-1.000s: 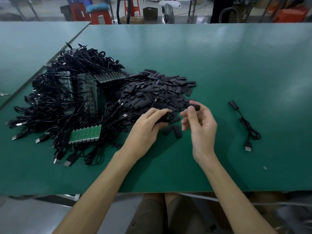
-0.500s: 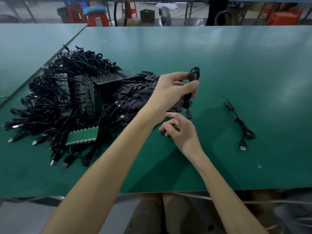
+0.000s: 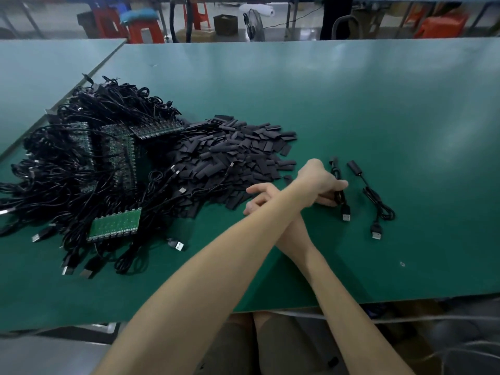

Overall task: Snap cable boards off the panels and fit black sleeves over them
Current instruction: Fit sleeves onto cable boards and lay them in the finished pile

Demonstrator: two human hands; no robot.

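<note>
1. The left hand (image 3: 317, 182) reaches across to the right, its forearm lying over the right forearm. Its fingers are curled round a coiled black USB cable (image 3: 336, 173).
2. That cable touches the green table (image 3: 392, 104). Its sleeved end points far and its USB plug (image 3: 345, 214) points near, below the hand.
3. The right hand (image 3: 259, 196) lies under the left forearm at the near right edge of the pile of black sleeves (image 3: 243, 152). The fingers that show are loosely apart; the rest of the hand is hidden.
4. Just right of the held cable lies a second sleeved cable (image 3: 378, 203), apart from both hands.
5. Left of the sleeves is a heap of black cables (image 3: 67, 169) still joined to green board panels. One panel (image 3: 115, 224) lies face up at the near side of the heap.
6. Loose USB plugs stick out along the heap's near edge.
7. Beyond the far edge of the table stand red stools (image 3: 146, 32) and a fan (image 3: 254, 25).
</note>
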